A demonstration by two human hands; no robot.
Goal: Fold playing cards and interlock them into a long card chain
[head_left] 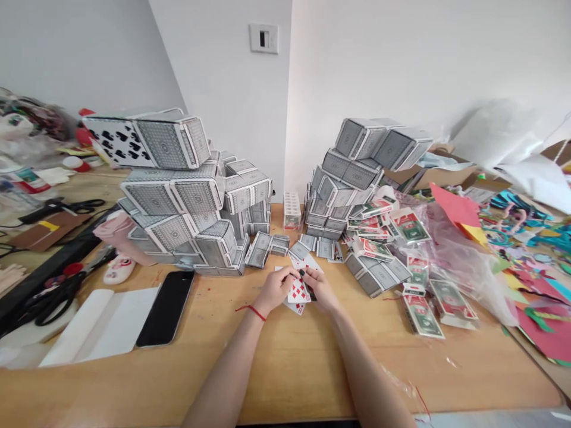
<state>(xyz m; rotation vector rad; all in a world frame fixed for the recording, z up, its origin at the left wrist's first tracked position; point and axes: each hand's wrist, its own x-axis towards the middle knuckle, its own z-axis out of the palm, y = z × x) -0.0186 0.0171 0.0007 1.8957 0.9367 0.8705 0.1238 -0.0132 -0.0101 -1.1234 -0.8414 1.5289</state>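
Observation:
My left hand (281, 285) is closed at the upper left edge of a playing card (297, 291) with red diamonds, face up above the table. From the other side my right hand (317, 286) grips the card's right edge, its dark thumbnail near the top. Under it lie more cards, one with a red 8 (296, 308) at its corner. Just beyond my hands, grey-backed cards (307, 242) lie loose beside small folded card blocks (259, 249). Tall stacks of boxes made from cards rise on the left (198, 190) and right (345, 172).
Green and red card packs (419, 315) and a plastic bag (473, 297) lie at the right, near coloured paper (459, 208). To the left are a black phone (166, 309), white paper (107, 324) and black scissors (62, 294). A clear-wrapped case (292, 211) stands between the stacks.

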